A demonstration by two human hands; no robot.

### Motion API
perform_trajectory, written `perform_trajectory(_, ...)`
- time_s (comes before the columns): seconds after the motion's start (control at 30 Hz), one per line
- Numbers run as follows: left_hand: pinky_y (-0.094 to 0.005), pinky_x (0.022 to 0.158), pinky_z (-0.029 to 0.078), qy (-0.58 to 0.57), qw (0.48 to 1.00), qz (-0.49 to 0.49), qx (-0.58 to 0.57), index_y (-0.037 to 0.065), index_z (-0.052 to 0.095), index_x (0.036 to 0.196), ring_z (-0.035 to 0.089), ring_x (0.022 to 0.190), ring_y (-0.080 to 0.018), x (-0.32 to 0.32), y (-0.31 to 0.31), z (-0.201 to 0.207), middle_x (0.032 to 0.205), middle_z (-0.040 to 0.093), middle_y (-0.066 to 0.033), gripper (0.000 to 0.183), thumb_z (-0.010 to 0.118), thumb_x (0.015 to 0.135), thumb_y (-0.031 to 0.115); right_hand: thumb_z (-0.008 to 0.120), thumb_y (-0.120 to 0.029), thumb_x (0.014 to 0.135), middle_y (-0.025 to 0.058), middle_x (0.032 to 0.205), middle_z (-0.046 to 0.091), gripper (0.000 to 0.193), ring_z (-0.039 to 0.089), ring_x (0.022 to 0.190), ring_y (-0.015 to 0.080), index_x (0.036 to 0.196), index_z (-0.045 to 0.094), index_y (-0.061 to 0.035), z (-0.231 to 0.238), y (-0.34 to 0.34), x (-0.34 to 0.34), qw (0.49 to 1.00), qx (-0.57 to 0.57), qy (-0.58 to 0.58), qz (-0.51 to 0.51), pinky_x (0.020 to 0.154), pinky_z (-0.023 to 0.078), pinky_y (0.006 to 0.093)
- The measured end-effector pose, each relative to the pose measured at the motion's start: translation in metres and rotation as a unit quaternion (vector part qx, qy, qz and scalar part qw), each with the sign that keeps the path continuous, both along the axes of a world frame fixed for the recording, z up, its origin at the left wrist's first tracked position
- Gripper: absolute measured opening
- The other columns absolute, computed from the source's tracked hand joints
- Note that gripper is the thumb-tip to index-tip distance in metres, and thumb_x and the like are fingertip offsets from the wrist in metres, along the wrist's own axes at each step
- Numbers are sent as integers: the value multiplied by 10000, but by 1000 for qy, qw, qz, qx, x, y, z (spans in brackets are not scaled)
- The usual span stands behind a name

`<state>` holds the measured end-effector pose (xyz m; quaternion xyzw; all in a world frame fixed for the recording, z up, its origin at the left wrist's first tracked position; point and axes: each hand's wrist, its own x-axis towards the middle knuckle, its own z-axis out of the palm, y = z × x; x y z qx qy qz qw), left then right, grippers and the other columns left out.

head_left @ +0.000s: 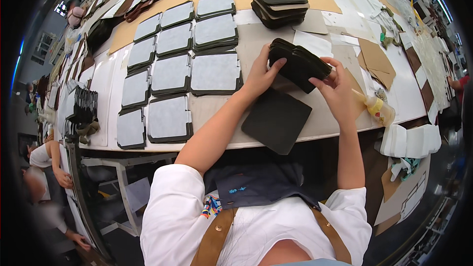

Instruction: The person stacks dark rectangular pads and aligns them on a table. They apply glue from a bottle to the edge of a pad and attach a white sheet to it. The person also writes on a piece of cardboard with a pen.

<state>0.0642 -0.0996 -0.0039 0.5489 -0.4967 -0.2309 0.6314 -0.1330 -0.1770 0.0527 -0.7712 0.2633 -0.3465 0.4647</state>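
Observation:
Between my two hands, above the table, is a stack of dark green-black panels (297, 62), tilted, with its layered edges showing. My left hand (263, 73) grips its left end, thumb on the near face. At its right end my right hand (337, 86) pinches the corner between thumb and fingers. Beneath them a single flat dark square panel (277, 120) lies at the table's near edge, its corner jutting past it. To the left, several piles of dark panels with pale grey-white tops (170, 76) sit in rows. A taller stack of dark panels (279, 1) stands beyond my hands.
A plastic bottle with a yellow band (379, 111) lies to the right, near brown card pieces (377, 61). White padded pieces (410, 140) hang at the right edge. Black strips (83, 106) hang at the left. Another person's arm (60, 167) shows at the far left.

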Motion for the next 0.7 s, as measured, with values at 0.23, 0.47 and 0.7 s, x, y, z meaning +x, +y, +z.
perform_trajectory(0.23,-285,899,441,-26,997,17,-64,0,374,1295,546,1046,-186,-9,1,1,1135,570,-123,368,542,1006,156,740,-89,851,107,968,720,324,689,912,176,1131,621,25,-47,-4,9,999,24,-7,-26,820,529,306)
perform_trajectory(0.47,-357,923,436,-69,997,15,5,-6,381,1245,559,1037,-285,0,0,-8,1118,574,-175,319,516,1013,168,701,-40,876,86,1034,709,292,638,894,133,1151,626,24,-63,-14,14,996,84,-31,-13,827,500,285)
perform_trajectory(0.7,-376,895,446,-104,994,17,16,-10,412,1202,591,993,-367,7,0,-12,1089,603,-240,299,515,1011,196,710,-78,880,72,1053,699,321,615,979,123,1174,624,18,-61,-19,12,994,112,4,1,885,477,291)
